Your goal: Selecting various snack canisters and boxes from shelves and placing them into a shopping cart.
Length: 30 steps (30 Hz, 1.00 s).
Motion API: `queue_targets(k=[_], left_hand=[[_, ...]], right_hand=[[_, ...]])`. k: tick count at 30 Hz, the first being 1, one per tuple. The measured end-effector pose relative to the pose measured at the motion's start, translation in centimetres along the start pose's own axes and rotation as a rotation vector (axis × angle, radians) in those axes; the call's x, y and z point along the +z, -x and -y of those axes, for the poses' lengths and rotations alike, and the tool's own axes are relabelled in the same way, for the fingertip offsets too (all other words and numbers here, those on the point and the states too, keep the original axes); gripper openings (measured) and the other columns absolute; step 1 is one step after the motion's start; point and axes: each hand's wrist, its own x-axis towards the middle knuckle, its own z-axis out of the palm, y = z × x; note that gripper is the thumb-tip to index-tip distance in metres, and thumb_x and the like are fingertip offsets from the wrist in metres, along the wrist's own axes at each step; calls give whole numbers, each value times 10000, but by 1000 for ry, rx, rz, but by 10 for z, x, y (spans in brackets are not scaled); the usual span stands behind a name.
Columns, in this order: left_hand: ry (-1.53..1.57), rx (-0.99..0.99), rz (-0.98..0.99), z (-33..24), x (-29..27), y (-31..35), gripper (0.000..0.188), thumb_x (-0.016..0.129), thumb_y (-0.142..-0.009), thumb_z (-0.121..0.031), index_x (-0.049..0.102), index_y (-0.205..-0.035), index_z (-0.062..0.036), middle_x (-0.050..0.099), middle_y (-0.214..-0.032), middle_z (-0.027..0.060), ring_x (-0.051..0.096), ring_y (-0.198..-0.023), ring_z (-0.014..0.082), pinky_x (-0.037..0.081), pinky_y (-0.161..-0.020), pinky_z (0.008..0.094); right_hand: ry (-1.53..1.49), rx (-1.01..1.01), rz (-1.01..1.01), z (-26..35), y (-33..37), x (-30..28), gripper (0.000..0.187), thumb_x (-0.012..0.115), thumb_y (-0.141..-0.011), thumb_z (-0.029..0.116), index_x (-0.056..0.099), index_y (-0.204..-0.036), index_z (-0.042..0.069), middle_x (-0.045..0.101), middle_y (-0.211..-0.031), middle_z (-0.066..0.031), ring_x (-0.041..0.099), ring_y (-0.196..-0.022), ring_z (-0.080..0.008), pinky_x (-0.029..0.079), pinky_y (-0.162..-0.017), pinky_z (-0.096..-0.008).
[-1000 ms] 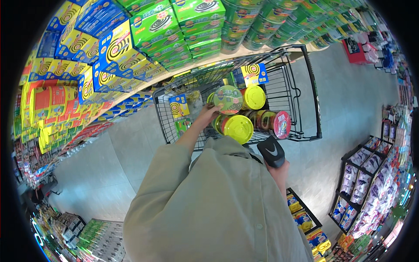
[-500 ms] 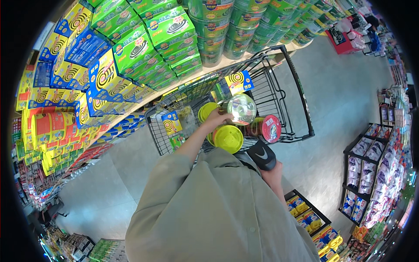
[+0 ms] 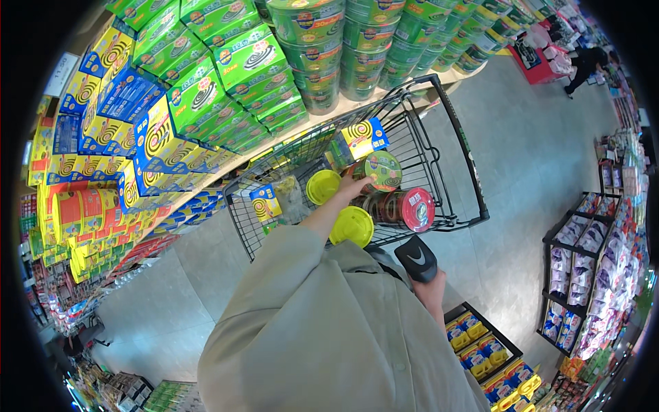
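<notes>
Down inside the black wire shopping cart (image 3: 473, 172), my left hand (image 3: 355, 187) is closed on the side of a round tub (image 3: 383, 170) with a clear green-patterned lid. Yellow-green lidded tubs (image 3: 352, 227) stand beside my wrist, one on each side of it. A tub with a red-rimmed lid (image 3: 417, 209) lies tilted to the right of the held one. Low at the cart's near right corner, my right hand (image 3: 431, 288) grips a black handheld device (image 3: 415, 259) with a pale curved mark, shaped like a scanner; its fingers are partly hidden.
A yellow-and-blue coil box (image 3: 365, 137) and another box (image 3: 266, 201) are in the cart. Along the far side runs a shelf stacked with green boxes (image 3: 250, 62) and tubs (image 3: 309, 27). Black racks (image 3: 580, 250) stand at right, and yellow goods (image 3: 480, 350) at lower right. A person (image 3: 587, 67) is far off.
My left hand has moved the tub slightly, and its lid has turned from bright glare to a visible green pattern. The device in my right hand has shifted a little lower and right.
</notes>
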Motion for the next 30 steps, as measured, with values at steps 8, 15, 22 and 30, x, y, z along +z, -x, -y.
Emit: queue_targets(k=[8,15,22,30], left_hand=[[37,-2,-41,-16,26,-3,576,765,-750,-310,586,-1235,-56,651,-1138,92,612,-1035,203,464,-894,333],[-514,139,-265,-2,28,2,610,726,-764,-453,617,-1166,-7,647,-1151,179,638,-1035,274,487,-884,356],[-665,400,-117,17,3,49,487,658,-821,-401,635,-1081,10,663,-993,207,621,-1012,346,490,-875,414],[-775,402,-567,100,-33,137,501,612,-854,-430,605,-1041,35,645,-953,234,605,-968,412,491,-825,470]], right_hand=[[0,-16,-3,-4,-9,-11,298,758,-690,133,679,-921,-38,709,-821,-162,699,-786,-207,520,-712,-321],[-7,-104,93,-2,-32,-10,349,725,-656,102,655,-971,-33,679,-852,-231,693,-845,-333,528,-739,-366],[-38,-209,241,4,-57,-1,350,708,-640,69,657,-974,-20,685,-864,-216,686,-856,-344,530,-746,-367],[-109,-452,271,8,-86,14,353,740,-641,82,663,-974,-8,689,-868,-198,685,-861,-338,531,-725,-373]])
